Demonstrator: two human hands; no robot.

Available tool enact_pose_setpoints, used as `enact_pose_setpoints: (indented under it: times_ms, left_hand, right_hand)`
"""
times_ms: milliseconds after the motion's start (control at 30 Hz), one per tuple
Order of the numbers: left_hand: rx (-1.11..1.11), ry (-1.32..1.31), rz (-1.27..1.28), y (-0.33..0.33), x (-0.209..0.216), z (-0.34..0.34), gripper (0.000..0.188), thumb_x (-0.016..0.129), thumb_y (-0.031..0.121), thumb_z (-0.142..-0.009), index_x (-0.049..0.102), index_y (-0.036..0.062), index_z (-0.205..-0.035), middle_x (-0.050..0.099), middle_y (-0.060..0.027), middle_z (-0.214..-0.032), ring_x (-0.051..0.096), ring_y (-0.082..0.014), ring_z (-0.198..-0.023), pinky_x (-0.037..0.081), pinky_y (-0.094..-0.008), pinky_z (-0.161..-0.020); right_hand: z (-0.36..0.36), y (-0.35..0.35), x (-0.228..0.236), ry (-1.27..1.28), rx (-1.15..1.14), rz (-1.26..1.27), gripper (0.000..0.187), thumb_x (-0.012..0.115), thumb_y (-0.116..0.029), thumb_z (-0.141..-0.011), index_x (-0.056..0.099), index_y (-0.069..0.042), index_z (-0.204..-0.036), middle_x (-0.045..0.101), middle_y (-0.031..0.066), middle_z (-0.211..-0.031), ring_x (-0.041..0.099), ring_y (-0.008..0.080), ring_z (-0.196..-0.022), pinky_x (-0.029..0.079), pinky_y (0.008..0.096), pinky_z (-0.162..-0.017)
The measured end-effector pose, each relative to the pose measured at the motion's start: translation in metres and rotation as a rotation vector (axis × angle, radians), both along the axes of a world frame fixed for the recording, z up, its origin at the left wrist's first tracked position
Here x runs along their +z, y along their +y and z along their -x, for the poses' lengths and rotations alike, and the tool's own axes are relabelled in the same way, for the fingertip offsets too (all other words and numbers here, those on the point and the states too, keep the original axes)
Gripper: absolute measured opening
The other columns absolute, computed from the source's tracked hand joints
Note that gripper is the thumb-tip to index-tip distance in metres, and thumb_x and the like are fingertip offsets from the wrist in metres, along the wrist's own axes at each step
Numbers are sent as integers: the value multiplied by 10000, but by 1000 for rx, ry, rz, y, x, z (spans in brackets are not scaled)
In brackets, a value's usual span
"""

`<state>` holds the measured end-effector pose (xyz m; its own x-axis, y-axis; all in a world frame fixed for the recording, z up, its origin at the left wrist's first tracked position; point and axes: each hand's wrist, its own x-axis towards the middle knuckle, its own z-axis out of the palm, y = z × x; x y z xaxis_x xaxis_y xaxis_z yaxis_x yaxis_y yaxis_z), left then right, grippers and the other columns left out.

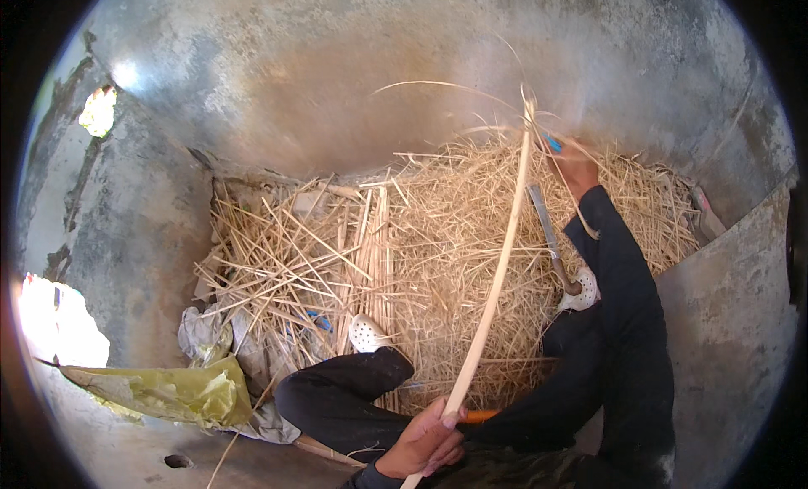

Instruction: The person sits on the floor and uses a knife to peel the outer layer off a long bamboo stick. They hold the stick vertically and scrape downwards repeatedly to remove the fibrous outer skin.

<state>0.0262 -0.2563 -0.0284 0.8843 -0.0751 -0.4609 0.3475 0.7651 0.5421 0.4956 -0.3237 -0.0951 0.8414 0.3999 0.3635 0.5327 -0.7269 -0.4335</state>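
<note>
A long pale strip of split bamboo or cane [495, 289] runs from my lap up to the far wall. My left hand [427, 441] is closed round its near end. Thin curled shavings spread from its frayed far end. Beside that far end is my right hand [576, 165], closed on a small blue thing [552, 143] whose kind I cannot make out. A long-bladed knife with a wooden handle [545, 230] lies on the straw-like shavings [454, 262], its handle by my right white clog [581, 290]. An orange piece [480, 416] shows behind my left hand.
Loose pale sticks [286, 257] lie criss-crossed on the left, beside a bundle of straight strips [377, 253]. My left white clog [368, 333] rests near the bundle. Yellow-green plastic sheeting [181, 392] lies at lower left. Grey concrete walls [337, 85] surround me.
</note>
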Motion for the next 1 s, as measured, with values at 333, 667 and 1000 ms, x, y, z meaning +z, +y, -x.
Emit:
enact_pose_setpoints:
  times_ms: [333, 667, 1000]
  left_hand:
    - [87, 26, -731, 26, -8, -21, 283, 423, 241, -1011, 457, 13, -1174, 391, 37, -491, 306, -50, -342, 272, -193, -328]
    - [81, -29, -575, 23, 1, -22, 256, 398, 237, -1015, 423, 15, -1139, 380, 35, -484, 312, -62, -331, 275, -201, -347]
    - [85, 31, -650, 22, 10, -23, 254, 435, 243, -1003, 425, 16, -1116, 366, 35, -498, 298, -64, -337, 266, -206, -356]
  right_hand:
    - [115, 22, -45, 544, 579, -292, 727, 407, -759, -833, 489, -102, -533, 371, 1, -411, 425, 176, -357, 396, 365, -415]
    - [151, 11, 5, 52, 582, 29, 710, 472, -759, -791, 559, -106, -529, 486, 84, -444, 515, 269, -393, 404, 397, -415]
    - [162, 21, 15, -221, 681, 56, 703, 518, -786, -738, 516, -124, -504, 472, 38, -405, 486, 205, -350, 393, 358, -385]
